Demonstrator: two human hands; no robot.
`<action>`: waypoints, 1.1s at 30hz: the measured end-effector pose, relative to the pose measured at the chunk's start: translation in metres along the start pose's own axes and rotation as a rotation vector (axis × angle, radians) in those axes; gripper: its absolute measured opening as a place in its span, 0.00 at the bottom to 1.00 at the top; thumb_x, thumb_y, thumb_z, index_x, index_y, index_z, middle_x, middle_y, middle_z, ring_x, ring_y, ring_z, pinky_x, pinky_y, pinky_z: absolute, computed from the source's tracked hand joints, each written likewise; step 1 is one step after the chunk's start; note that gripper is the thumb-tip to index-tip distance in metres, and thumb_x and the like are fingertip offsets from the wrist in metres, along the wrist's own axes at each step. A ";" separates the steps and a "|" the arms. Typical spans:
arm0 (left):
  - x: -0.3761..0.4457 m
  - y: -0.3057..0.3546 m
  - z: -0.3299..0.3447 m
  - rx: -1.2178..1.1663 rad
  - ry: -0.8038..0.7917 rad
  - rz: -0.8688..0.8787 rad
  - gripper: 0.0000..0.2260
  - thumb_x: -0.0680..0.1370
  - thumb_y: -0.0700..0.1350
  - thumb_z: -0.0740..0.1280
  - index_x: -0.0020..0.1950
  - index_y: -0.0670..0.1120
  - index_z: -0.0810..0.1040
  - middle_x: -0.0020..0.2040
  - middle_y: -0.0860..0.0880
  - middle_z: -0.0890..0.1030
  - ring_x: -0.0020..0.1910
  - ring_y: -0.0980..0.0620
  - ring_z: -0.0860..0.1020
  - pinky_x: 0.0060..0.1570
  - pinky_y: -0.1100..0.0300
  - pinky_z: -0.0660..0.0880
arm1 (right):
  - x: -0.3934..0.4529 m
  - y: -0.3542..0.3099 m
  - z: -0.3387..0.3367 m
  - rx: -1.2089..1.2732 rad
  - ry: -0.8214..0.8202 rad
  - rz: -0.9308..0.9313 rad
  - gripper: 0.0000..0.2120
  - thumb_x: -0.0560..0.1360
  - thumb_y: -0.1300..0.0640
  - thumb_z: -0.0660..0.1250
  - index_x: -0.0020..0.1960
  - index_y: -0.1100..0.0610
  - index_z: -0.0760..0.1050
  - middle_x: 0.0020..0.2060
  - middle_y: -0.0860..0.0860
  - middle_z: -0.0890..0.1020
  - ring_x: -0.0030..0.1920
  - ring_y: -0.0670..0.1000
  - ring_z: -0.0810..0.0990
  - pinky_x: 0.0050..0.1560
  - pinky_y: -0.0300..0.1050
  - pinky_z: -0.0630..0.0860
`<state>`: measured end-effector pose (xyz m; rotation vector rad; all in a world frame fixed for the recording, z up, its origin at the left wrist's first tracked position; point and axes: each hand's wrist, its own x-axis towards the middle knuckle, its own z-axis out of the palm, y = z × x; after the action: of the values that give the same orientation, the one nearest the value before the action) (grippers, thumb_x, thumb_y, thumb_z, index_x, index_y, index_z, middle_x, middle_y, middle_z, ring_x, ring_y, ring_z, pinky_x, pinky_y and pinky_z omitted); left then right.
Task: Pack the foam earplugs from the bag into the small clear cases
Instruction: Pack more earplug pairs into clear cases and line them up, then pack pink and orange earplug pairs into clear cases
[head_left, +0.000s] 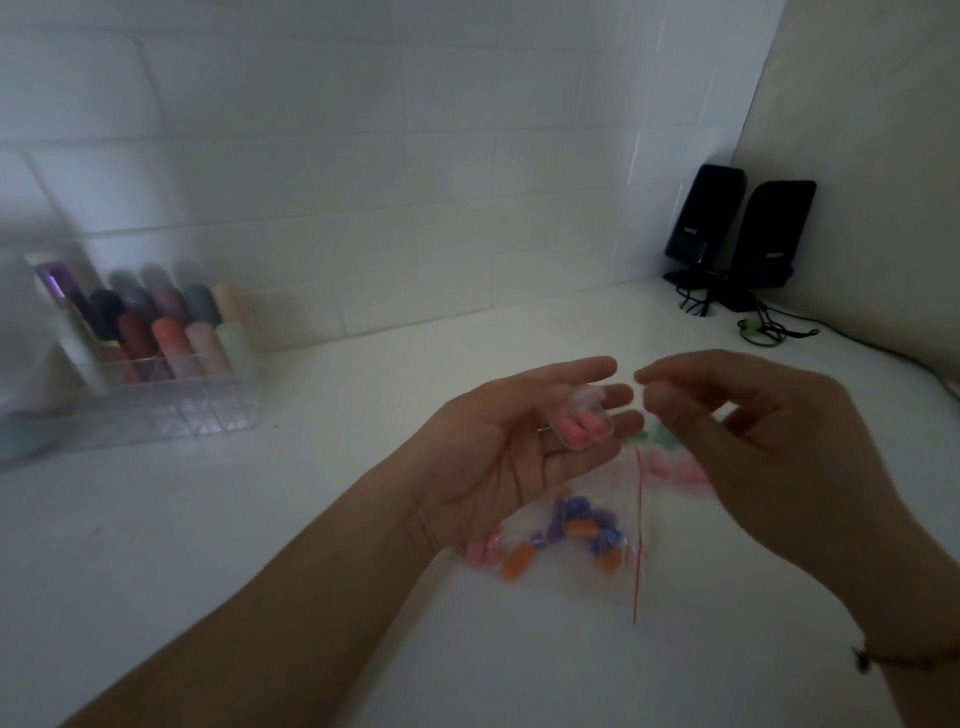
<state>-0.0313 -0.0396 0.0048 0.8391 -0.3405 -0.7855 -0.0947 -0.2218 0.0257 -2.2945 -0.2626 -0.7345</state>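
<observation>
My left hand (511, 441) is held palm up above the white counter, fingers nearly straight. A small clear case (584, 421) with pink foam earplugs inside lies across its fingers. My right hand (769, 452) hovers just to the right, fingers loosely curled, fingertips close to the case; blur hides whether it pinches anything. Below the hands lies the clear zip bag (576, 540) with a red seal line, holding purple and orange earplugs. Pink earplugs (675, 467) and something green (660, 439) lie on the counter under my right hand. More pink ones (483, 551) show beside the bag's left edge.
A clear acrylic organiser (171, 374) with several coloured tubes stands at the back left by the tiled wall. Two black speakers (737, 228) with tangled cables stand in the back right corner. A cable runs along the right edge.
</observation>
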 end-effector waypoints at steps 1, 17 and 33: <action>-0.001 -0.001 0.000 0.082 0.015 0.043 0.24 0.74 0.34 0.65 0.70 0.40 0.71 0.67 0.37 0.76 0.60 0.38 0.79 0.57 0.52 0.78 | 0.001 0.000 -0.001 0.032 0.027 0.040 0.09 0.72 0.42 0.61 0.46 0.42 0.79 0.36 0.38 0.82 0.37 0.38 0.78 0.35 0.25 0.70; -0.013 -0.019 0.002 1.563 0.033 0.595 0.39 0.72 0.55 0.75 0.77 0.57 0.58 0.73 0.61 0.65 0.68 0.59 0.70 0.67 0.56 0.70 | 0.016 0.040 -0.036 0.742 0.160 0.264 0.09 0.66 0.52 0.73 0.46 0.51 0.82 0.39 0.48 0.85 0.38 0.49 0.81 0.42 0.41 0.79; -0.073 -0.005 -0.031 1.901 0.094 0.478 0.25 0.71 0.55 0.70 0.68 0.55 0.72 0.57 0.62 0.77 0.56 0.62 0.74 0.61 0.55 0.68 | -0.003 0.025 0.001 0.602 -0.264 0.435 0.07 0.73 0.60 0.72 0.48 0.62 0.79 0.33 0.60 0.84 0.30 0.53 0.77 0.32 0.43 0.74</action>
<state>-0.0654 0.0287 -0.0166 2.3940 -1.1979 0.2939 -0.0872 -0.2398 0.0097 -1.7698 -0.0779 -0.1001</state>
